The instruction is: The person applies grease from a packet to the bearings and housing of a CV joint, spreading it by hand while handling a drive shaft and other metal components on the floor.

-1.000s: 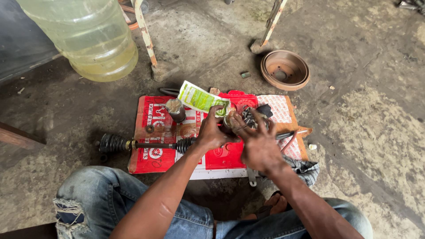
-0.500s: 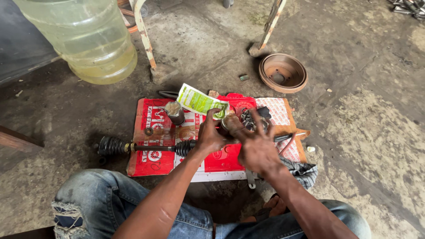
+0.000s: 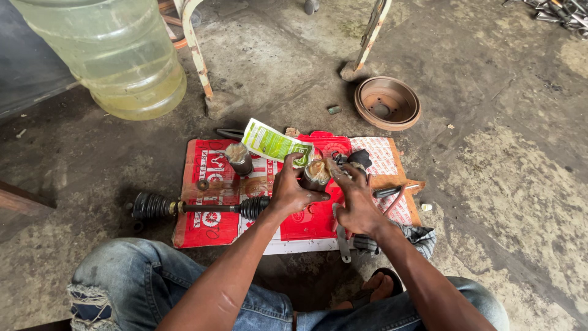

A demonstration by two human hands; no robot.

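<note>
My left hand [image 3: 290,193] grips a metal joint cup [image 3: 315,173] filled with tan grease at the end of a drive shaft [image 3: 211,208]. The shaft lies across a red and white cardboard sheet [image 3: 208,224], with one black rubber boot [image 3: 253,207] at my wrist and another [image 3: 150,205] off the sheet's left edge. My right hand [image 3: 355,199] is right beside the cup, its greasy fingers touching the grease at the cup's mouth. A green and white grease sachet [image 3: 272,144] lies just beyond my hands. A second greasy metal cup [image 3: 237,158] stands upright on the cardboard.
A large clear water bottle [image 3: 116,58] of yellowish liquid stands far left. A rusty brake drum [image 3: 387,102] sits on the concrete beyond the cardboard. Pliers [image 3: 392,191] and a rag [image 3: 404,236] lie by my right hand. Metal frame legs [image 3: 197,49] rise behind.
My hands stay at the grease-filled cup; my right fingers have shifted slightly at its mouth. The view has drifted a little.
</note>
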